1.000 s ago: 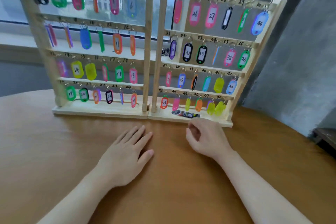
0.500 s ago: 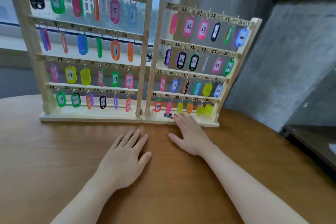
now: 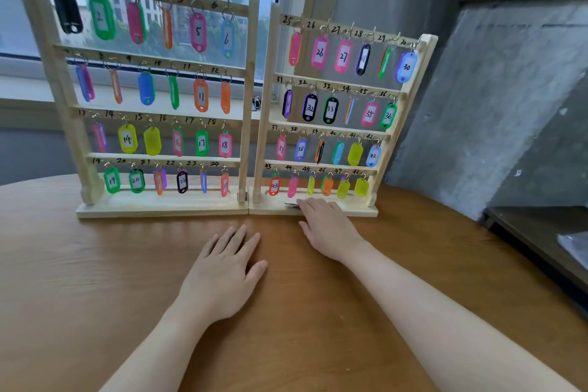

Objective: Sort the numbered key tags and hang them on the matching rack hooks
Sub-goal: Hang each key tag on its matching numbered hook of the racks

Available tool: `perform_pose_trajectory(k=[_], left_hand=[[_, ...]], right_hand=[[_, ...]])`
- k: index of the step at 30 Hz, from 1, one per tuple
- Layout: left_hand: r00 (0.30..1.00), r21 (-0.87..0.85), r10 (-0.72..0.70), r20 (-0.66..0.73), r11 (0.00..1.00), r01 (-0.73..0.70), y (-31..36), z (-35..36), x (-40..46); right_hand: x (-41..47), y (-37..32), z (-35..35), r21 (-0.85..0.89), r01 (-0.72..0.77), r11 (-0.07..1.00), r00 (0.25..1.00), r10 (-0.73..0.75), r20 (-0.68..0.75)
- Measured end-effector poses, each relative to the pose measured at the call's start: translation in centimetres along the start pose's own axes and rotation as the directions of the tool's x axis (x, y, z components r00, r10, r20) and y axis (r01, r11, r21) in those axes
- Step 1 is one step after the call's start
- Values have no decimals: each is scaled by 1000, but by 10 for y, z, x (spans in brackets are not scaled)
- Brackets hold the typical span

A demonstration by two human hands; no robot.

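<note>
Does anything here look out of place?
Yes: one dark tag lies on the right rack's base instead of hanging from a hook. The right hand rests its fingers over it, hiding most of it.

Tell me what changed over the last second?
The right hand uncurled and reached forward onto the right rack's base, its fingers now covering the loose tag lying there. The left hand stayed flat on the table; the hung tags look unchanged.
</note>
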State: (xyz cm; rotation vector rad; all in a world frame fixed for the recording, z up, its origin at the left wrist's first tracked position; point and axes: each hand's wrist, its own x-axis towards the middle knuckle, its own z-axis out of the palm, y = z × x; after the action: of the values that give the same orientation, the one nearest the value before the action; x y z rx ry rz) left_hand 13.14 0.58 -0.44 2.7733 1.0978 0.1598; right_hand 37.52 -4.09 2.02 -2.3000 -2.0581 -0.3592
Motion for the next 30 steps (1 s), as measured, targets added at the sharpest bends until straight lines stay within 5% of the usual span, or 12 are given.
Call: perform_pose_trajectory(k=[9,14,18,25,30], left_hand=[[1000,-4,-7,-14,1000,7,1,-3,-2],[1000,7,-3,9,1000,3,-1,-2,0],[1000,13,-13,-11,1000,13,-2,2,0],[1000,11,-5,-3,1000,5,-2,3,2],[1000,13,5,-3,1000,-5,-3,4,2]], right_hand=[[-16,-4,0,46,-29,998,996,33,-83],[-65,-9,-18,287,-180,941,969,119,217],[-109,9,-20,203,-368,907,888,278,368],[-162,108,-6,40,-747,663,638,699,324],[-187,159,-5,15,-848,529,508,805,305]])
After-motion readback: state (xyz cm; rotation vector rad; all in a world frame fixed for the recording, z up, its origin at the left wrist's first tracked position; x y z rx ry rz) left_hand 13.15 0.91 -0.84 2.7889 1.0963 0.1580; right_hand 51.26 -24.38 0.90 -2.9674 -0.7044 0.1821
